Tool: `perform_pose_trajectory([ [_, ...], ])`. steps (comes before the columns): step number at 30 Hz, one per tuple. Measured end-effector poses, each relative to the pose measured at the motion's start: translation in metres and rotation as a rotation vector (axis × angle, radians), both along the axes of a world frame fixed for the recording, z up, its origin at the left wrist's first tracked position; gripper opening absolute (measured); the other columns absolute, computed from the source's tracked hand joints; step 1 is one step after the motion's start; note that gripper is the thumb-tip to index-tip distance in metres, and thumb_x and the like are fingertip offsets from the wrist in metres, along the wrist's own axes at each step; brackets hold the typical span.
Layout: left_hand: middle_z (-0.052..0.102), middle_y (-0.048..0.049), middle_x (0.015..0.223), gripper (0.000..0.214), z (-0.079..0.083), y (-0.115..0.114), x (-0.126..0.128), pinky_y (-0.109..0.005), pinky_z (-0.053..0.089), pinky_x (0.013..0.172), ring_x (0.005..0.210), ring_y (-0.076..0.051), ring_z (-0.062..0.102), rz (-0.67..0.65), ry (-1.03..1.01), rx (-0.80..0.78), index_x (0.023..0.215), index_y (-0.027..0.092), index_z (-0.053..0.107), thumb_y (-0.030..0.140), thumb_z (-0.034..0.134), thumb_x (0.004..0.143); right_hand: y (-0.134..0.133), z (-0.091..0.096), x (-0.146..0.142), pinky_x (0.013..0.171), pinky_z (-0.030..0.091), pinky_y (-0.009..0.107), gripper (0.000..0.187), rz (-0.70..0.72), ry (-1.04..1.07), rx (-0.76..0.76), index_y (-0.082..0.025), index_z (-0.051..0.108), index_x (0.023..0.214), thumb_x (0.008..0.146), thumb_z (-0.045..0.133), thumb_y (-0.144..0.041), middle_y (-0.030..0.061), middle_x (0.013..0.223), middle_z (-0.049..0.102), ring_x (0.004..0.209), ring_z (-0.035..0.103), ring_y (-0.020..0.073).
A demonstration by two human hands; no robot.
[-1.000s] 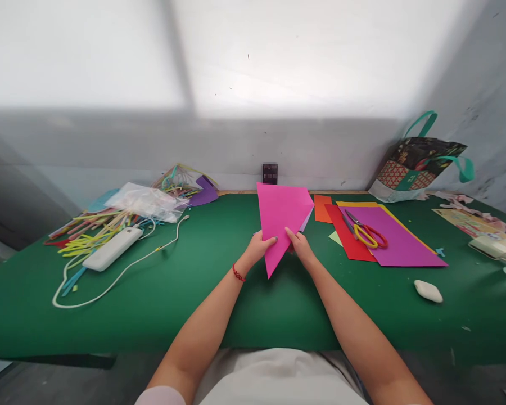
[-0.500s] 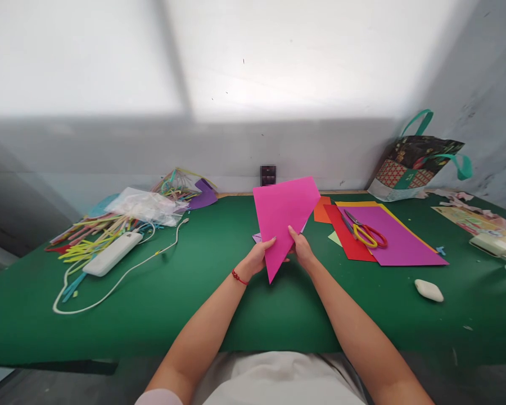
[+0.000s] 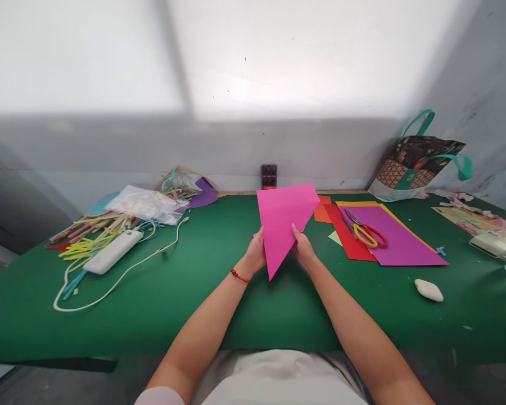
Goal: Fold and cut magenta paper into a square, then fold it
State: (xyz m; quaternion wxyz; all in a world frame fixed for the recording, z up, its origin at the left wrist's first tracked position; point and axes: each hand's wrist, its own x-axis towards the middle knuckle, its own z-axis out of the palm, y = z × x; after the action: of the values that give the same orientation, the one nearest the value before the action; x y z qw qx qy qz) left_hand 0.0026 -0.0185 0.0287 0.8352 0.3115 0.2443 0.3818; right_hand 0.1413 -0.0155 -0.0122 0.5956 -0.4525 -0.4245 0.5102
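A pink sheet of paper (image 3: 285,219) is held up in front of me, its outline tapering to a point at the bottom. My left hand (image 3: 255,253) grips its left edge, thumb along the edge and the other fingers hidden behind. On the right edge, my right hand (image 3: 302,247) is closed, with its thumb on the front face. A sliver of purple paper shows behind the pink sheet, mostly hidden.
Scissors (image 3: 365,232) lie on red and purple paper sheets (image 3: 405,239) to the right. A white case (image 3: 429,290) sits nearer. On the left are a white power bank (image 3: 113,252), its cable, and paper strips (image 3: 78,247). A bag (image 3: 417,166) stands against the wall.
The pink paper's top edge has dropped slightly. My left hand has slid up its left edge, and its thumb now lies along the edge rather than across the front.
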Motion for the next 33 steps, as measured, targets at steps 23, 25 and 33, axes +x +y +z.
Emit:
perform_pose_trajectory([
  [23,0.051,-0.0160,0.128,0.058,-0.023,-0.019,0.016,-0.038,0.041,0.096,0.116,-0.025,0.051,0.609,0.991,0.846,0.136,0.011,0.029,0.008,0.038,0.079,-0.010,0.003,-0.021,0.082,0.052,0.035,0.030,0.020,0.285,-0.074,-0.022,0.058,0.100,0.072,0.063,-0.032,0.0039,0.102,0.068,0.096,0.062,0.0204],
  [25,0.048,-0.0145,0.132,0.061,-0.022,-0.018,0.014,-0.037,0.042,0.095,0.116,-0.024,0.051,0.628,1.000,0.895,0.139,0.014,0.024,0.007,0.037,0.079,-0.009,0.002,-0.021,0.079,0.052,0.033,0.028,0.040,0.227,-0.093,-0.021,0.059,0.096,0.072,0.063,-0.034,0.0043,0.100,0.068,0.092,0.063,0.0199],
  [33,0.053,-0.0073,0.129,0.061,-0.015,-0.014,0.007,-0.033,0.046,0.090,0.110,-0.019,0.055,0.520,0.999,1.046,0.141,0.023,0.021,0.011,0.036,0.084,-0.007,0.006,-0.013,0.047,0.049,0.028,0.041,0.001,-0.046,-0.136,-0.016,0.059,0.063,0.071,0.055,-0.056,0.0060,0.055,0.065,0.050,0.060,0.0174],
])
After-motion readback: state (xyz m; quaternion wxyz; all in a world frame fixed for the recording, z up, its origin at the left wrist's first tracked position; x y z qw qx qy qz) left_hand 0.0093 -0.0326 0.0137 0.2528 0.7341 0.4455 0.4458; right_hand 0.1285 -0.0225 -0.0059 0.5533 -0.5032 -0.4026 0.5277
